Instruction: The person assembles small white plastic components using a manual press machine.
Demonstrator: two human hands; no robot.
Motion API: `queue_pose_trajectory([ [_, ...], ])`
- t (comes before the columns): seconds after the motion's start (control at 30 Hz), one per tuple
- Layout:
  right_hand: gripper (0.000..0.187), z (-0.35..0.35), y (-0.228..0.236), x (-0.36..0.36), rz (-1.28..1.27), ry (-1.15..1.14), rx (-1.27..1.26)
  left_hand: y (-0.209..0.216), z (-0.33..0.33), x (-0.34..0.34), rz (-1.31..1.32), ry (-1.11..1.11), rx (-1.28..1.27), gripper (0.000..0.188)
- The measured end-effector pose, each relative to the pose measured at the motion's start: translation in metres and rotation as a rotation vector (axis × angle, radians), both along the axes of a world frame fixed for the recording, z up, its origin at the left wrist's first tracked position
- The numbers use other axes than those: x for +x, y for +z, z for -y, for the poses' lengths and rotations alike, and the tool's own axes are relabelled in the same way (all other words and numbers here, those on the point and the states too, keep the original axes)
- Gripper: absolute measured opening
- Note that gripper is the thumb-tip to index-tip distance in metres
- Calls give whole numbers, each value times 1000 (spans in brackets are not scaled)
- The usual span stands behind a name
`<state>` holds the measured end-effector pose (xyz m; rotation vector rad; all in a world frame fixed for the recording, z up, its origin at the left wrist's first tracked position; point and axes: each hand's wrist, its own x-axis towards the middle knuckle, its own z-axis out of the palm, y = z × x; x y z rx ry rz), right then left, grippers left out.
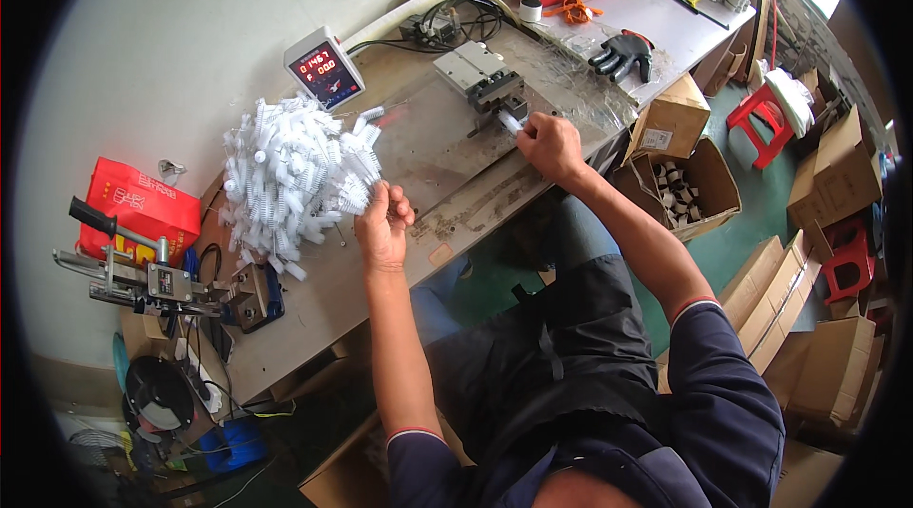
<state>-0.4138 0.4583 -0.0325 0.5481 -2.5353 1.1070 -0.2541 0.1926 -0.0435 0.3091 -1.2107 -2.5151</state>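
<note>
A big heap of small white, ridged plastic pieces (285, 175) lies on the left half of the worktable (314, 318). My left hand (383, 225) is at the heap's right edge, its fingers curled together; what is between them, if anything, is hidden. Farther right, my right hand (550, 146) is closed around the near end of a white plastic piece (511, 121). That piece's far end meets the front of a small metal machine (480, 80) with a grey top and dark jaws. Whether the jaws grip it is too small to tell.
Behind the heap stands a counter box (323, 68) with a lit red display. A lever press (171, 280) and a red bag (143, 206) are at the left. A black glove (623, 56) lies on the white table (656, 9). Cardboard boxes (677, 118) and a red stool (766, 118) are on the right.
</note>
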Motion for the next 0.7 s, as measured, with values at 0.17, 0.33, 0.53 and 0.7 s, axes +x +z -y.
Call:
queue_pose_trajectory([
  [0.17, 17, 12, -2, -10, 14, -44, 22, 2, -4, -1, 5, 7, -3, 15],
  [0.33, 17, 16, -7, -11, -11, -60, -18, 3, -4, 0, 17, 11, 2, 16],
  [0.53, 16, 19, -1, -13, 63, -72, -7, 3, -5, 2, 37, 24, -12, 16],
  [0.7, 17, 17, 1, -20, 185, -64, 5, 6, -6, 1, 44, 23, -16, 16],
])
